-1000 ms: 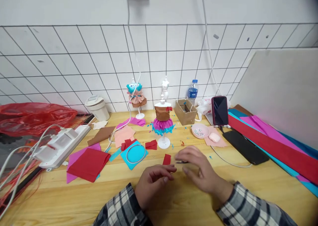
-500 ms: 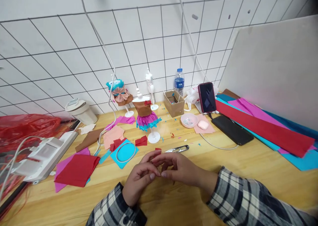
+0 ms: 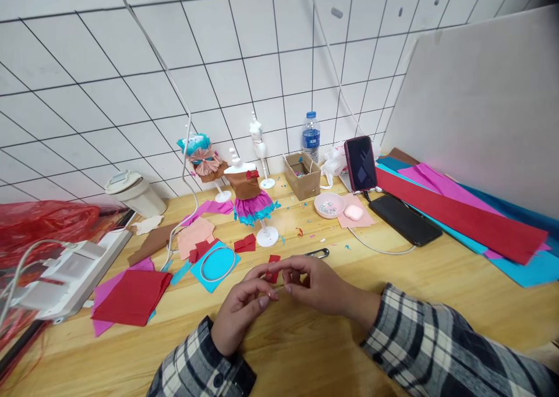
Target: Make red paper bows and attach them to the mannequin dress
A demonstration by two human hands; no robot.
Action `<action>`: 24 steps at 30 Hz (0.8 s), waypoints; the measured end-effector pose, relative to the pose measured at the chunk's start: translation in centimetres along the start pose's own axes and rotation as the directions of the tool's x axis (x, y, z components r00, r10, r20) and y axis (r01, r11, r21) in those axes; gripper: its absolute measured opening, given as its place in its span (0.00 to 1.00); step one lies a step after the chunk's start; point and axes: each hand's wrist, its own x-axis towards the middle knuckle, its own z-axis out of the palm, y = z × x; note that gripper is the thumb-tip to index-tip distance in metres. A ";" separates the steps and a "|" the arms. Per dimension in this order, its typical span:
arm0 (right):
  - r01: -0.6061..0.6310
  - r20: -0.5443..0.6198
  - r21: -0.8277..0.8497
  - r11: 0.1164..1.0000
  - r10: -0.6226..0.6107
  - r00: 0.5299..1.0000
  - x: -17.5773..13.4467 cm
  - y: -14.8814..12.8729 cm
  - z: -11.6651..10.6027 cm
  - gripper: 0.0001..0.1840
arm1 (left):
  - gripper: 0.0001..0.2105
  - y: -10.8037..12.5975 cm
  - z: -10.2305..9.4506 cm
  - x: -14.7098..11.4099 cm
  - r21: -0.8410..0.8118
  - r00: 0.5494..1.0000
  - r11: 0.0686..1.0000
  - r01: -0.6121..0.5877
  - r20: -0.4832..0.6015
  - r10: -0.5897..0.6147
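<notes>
My left hand (image 3: 242, 307) and my right hand (image 3: 321, 283) meet over the front of the table, thumbs and forefingers pinched. A thin pale bit shows between the fingertips, too small to name. Just behind the fingers lies a small red paper piece (image 3: 273, 268). Black-handled thread snips (image 3: 321, 252) lie past my right hand, partly hidden by it. A small dress form (image 3: 247, 187) on a white stand wears a brown top with a red bow and a purple skirt edged in blue. To the left, a ring (image 3: 201, 270) rests on a blue paper square (image 3: 211, 286).
Behind stand another decorated form (image 3: 204, 163), a bare white form (image 3: 258, 144), a cardboard box (image 3: 308, 184) and a water bottle (image 3: 311, 141). A bead dish (image 3: 328, 211), phone (image 3: 360, 163) and power bank (image 3: 404, 219) sit right. A power strip (image 3: 82, 275) lies left.
My fingertips have drawn slightly apart, with a thin bit now showing between them. More of the red paper piece shows behind them. The view has shifted a little.
</notes>
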 end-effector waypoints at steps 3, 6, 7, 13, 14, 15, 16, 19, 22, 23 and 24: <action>0.060 -0.049 -0.144 0.988 -0.068 0.996 0.0 0.1 -0.3 0.20 | 0.11 0.2 -0.1 0.0 0.045 1.000 0.999 -0.028 -0.001 0.028; 0.143 -0.085 -0.260 0.955 -0.170 0.982 0.1 0.5 -0.6 0.20 | 0.12 0.4 0.0 0.1 0.101 0.998 0.993 -0.061 0.026 0.059; 0.163 -0.094 -0.281 0.946 -0.197 0.976 0.1 0.5 -0.7 0.21 | 0.12 0.5 0.0 0.0 0.110 0.997 0.992 -0.069 0.035 0.066; 0.015 0.053 0.014 1.000 -0.015 0.998 0.0 0.3 -0.8 0.32 | 0.12 0.6 0.0 0.1 0.181 0.997 0.980 -0.081 0.022 0.078; -0.019 0.069 0.062 0.998 0.014 0.998 -0.1 0.3 -0.8 0.30 | 0.12 0.6 0.0 0.1 0.209 0.997 0.975 -0.078 0.008 0.078; -0.035 0.078 0.097 0.995 0.028 0.997 -0.1 0.3 -0.7 0.29 | 0.12 0.6 0.0 0.1 0.231 0.997 0.970 -0.076 -0.004 0.079; -0.040 0.090 0.126 0.991 0.028 0.996 0.0 0.4 -0.6 0.29 | 0.12 0.5 0.0 0.2 0.246 0.997 0.966 -0.074 -0.012 0.079; -0.034 0.132 0.197 0.980 0.008 0.991 0.0 0.9 -0.2 0.31 | 0.12 0.4 0.0 0.2 0.266 0.997 0.961 -0.072 -0.014 0.079; -0.036 0.045 0.146 0.989 0.030 0.999 0.1 1.6 0.5 0.30 | 0.13 0.3 0.0 0.2 0.255 0.998 0.965 -0.064 -0.006 0.068; -0.034 0.005 0.114 0.993 0.034 0.999 0.0 1.7 0.8 0.28 | 0.13 0.3 0.0 0.2 0.244 0.998 0.968 -0.063 -0.012 0.068; -0.034 -0.020 0.087 0.996 0.036 0.999 0.0 1.8 1.1 0.25 | 0.12 0.3 0.0 0.1 0.232 0.997 0.971 -0.062 -0.021 0.069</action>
